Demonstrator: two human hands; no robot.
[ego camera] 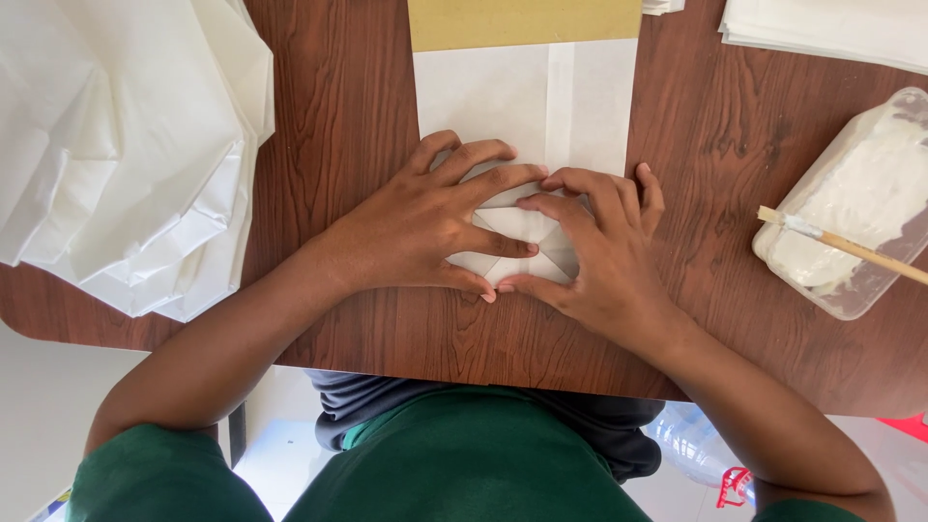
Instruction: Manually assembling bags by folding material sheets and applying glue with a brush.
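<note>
White paper bag [522, 135] lies flat on the wooden table [358, 106], its folded bottom end tucked beneath both hands. Left hand [425, 227] rests palm down on the folds, fingers [488, 179] spread and stretched toward the right hand, thumb lying along the near edge of the paper. Right hand [599, 251] presses down just beside it, its fingertips [541, 205] meeting those of the left over a diagonal crease; the thumb pins the near corner. Neither grip is closed around anything: both are flattened, pushing the folded flaps against the table. Beyond the fingers the bag runs away from the person, a lengthwise seam showing, and its far end lies under a tan sheet of card [522, 21]. Well to the right of the right hand stands a clear plastic tub of white paste [851, 213], with a wooden-handled brush [841, 244] laid across it. Left of the left hand, apart from it, lies a heap of white paper [126, 145]. More stacked white sheets [831, 24] sit beyond the tub.
</note>
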